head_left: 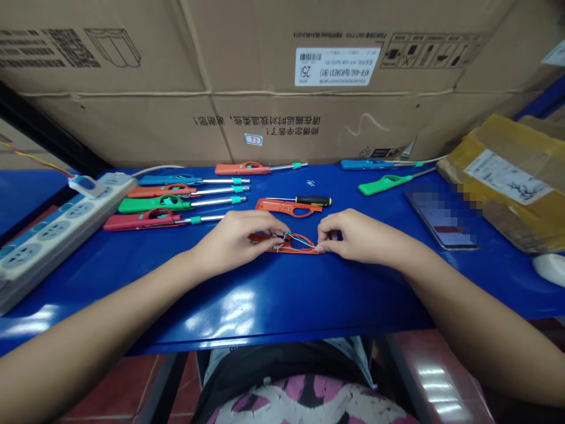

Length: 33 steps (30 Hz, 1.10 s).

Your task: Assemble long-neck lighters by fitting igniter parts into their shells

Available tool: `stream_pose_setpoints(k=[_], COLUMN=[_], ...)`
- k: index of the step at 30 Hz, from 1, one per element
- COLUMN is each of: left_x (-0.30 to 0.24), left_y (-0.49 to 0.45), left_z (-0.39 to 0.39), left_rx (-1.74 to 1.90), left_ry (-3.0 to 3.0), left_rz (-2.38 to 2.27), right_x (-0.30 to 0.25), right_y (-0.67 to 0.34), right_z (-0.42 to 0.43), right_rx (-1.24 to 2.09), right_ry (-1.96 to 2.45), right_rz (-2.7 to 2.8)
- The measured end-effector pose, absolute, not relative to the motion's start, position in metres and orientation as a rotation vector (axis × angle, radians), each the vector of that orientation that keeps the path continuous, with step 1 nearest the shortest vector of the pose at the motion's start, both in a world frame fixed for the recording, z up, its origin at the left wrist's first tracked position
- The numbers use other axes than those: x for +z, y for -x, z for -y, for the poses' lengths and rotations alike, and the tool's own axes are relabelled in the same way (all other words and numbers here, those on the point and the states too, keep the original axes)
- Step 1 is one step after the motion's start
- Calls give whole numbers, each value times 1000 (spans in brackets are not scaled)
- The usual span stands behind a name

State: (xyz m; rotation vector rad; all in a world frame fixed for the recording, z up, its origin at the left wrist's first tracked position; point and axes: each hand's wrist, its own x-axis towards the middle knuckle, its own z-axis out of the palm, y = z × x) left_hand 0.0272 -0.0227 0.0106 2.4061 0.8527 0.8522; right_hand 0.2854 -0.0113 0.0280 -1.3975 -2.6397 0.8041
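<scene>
An orange lighter shell (295, 245) lies open on the blue table (273, 294), with thin wires showing inside it. My left hand (236, 235) is closed on its left end, fingertips pinching at the wires. My right hand (353, 234) is closed on its right end, pressing it against the table. Just behind lie a second orange shell half (286, 206) and a black-handled screwdriver (309, 200).
Several long utility lighters (176, 203) lie in a row at back left, one orange lighter (256, 168) behind, blue (375, 164) and green (388, 183) ones at back right. A power strip (53, 229) sits left, a phone (441, 215), yellow parcel (507, 176) and mouse (549, 268) right. Cardboard boxes (265, 76) wall the back.
</scene>
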Motion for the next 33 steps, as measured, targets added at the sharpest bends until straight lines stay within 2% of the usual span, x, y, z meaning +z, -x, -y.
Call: stream_pose_setpoints(k=[7, 13, 33], left_x=[12, 0, 3], left_y=[-26, -27, -30], left_z=[27, 23, 21], left_rx=[753, 858, 706], left_ry=[-2510, -2309, -2234], left_rz=[-834, -965, -1109], right_x=[28, 28, 27], right_y=[-286, -286, -286], right_z=[11, 11, 11], right_rx=[825, 813, 798], right_ry=[1384, 1393, 1383], right_rz=[2631, 2641, 2640])
